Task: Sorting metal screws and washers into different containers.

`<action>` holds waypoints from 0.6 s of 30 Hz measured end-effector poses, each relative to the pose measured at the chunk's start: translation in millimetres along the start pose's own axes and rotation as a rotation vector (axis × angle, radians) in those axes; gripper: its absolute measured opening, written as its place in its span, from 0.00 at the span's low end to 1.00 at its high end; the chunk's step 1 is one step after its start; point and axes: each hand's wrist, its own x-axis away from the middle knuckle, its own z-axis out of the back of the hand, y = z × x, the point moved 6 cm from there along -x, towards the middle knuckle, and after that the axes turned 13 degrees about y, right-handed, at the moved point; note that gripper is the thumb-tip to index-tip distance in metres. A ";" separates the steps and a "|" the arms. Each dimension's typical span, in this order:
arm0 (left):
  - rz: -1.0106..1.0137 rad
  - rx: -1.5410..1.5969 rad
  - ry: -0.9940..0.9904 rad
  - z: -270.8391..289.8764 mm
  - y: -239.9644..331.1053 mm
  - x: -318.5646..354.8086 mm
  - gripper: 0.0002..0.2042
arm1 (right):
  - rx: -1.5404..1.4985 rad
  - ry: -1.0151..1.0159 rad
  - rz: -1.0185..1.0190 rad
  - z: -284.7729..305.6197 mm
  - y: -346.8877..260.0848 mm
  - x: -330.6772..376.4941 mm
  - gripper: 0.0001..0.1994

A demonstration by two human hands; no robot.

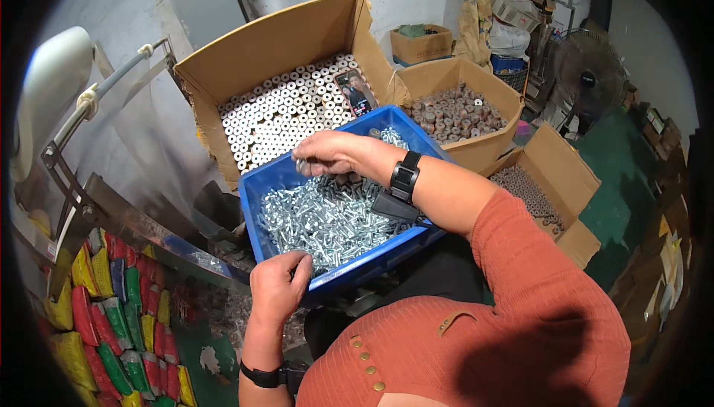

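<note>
A blue plastic bin (pixel 251 223) stands in front of me, filled with loose shiny metal screws or bolts (pixel 327 221). My right hand (pixel 327 153) is over its far side, fingertips pinched around a small grey metal piece (pixel 300 167) whose exact kind I cannot make out. At the near left corner of the bin, my left hand (pixel 279 282) is curled with the thumb against the fingers; anything inside it is hidden. Behind the bin, an open cardboard box (pixel 279 31) holds rows of white ring-shaped parts (pixel 279 121) with centre holes.
A phone (pixel 355 93) leans on the white parts. Right of the bin are a carton of brownish round parts (pixel 454 113) and a smaller carton of grey rings (pixel 529 191). A fan (pixel 590 72) stands farther back. Colourful packets (pixel 119 318) are stacked at lower left, beside a metal frame (pixel 71 139).
</note>
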 end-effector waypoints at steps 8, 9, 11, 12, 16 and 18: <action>-0.034 -0.045 -0.006 -4.6 -1.5 -1.0 0.08 | 0.175 -0.017 0.094 8.7 16.8 13.5 0.11; -0.030 -0.030 -0.002 -4.8 1.0 -4.1 0.08 | 0.171 -0.019 0.144 8.3 15.0 10.4 0.11; 0.024 -0.004 0.009 -2.8 2.1 -3.5 0.08 | 0.282 -0.009 0.164 8.6 14.1 13.0 0.11; 0.012 0.006 0.020 -1.4 1.4 -2.6 0.08 | 0.369 -0.004 0.226 7.6 14.2 8.4 0.11; 0.005 0.028 0.035 2.1 -2.1 1.8 0.08 | 0.440 -0.002 0.213 -4.8 18.6 2.6 0.11; -0.014 0.060 0.039 2.8 -1.6 -0.5 0.08 | 0.829 -0.011 0.448 -20.1 9.7 -1.1 0.10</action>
